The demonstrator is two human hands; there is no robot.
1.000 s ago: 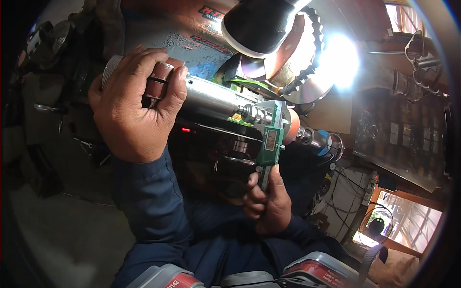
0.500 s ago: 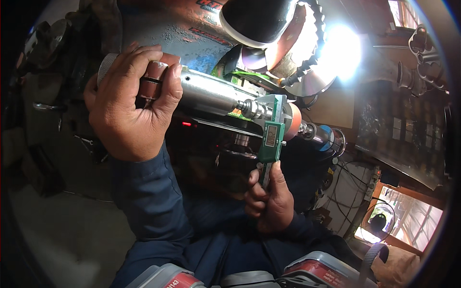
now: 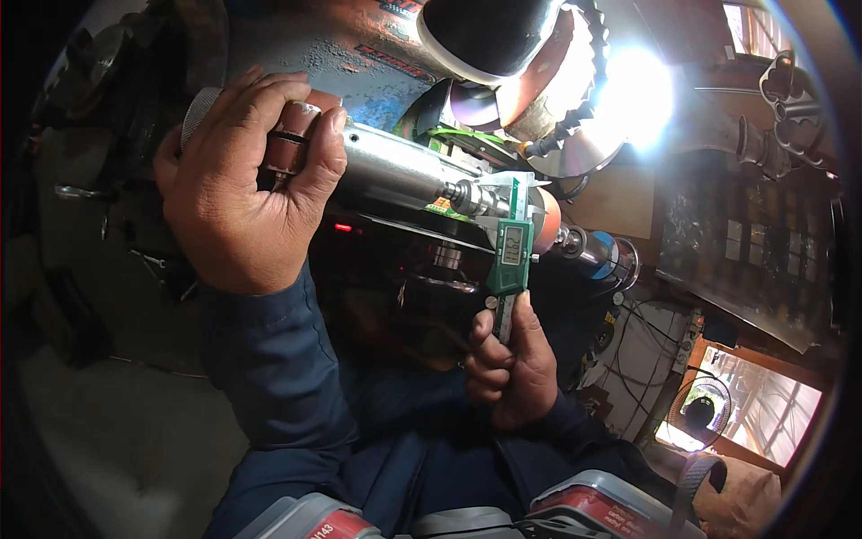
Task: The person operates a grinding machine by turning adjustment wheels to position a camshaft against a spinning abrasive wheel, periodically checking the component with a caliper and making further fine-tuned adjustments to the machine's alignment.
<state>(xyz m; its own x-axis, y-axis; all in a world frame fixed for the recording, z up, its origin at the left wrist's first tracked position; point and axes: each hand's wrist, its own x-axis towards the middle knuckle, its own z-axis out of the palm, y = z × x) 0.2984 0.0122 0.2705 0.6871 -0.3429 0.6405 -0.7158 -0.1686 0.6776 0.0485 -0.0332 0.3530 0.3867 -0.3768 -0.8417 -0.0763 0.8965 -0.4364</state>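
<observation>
My left hand (image 3: 238,180) is wrapped round the left end of a machine spindle, by a brown split collar (image 3: 290,144) and a knurled metal knob (image 3: 197,115). From there a smooth steel cylinder (image 3: 386,166) runs to the right, ending in a narrower stepped metal shaft (image 3: 469,198). My right hand (image 3: 514,364) grips the lower beam of a green digital caliper (image 3: 512,251), held nearly upright with its display facing me. The caliper's jaws are at the shaft, just left of an orange wheel (image 3: 548,221); whether they touch it I cannot tell.
A dark lamp shade (image 3: 485,40) and a bright light (image 3: 636,97) hang over the machine. Beneath the spindle sits a metal handwheel (image 3: 446,256). Farther right are a blue-ringed metal part (image 3: 606,256), loose cables and a small fan (image 3: 702,409).
The caliper has tilted a little and the digits on its display differ. My right hand has shifted slightly right. My left hand keeps its hold on the spindle end.
</observation>
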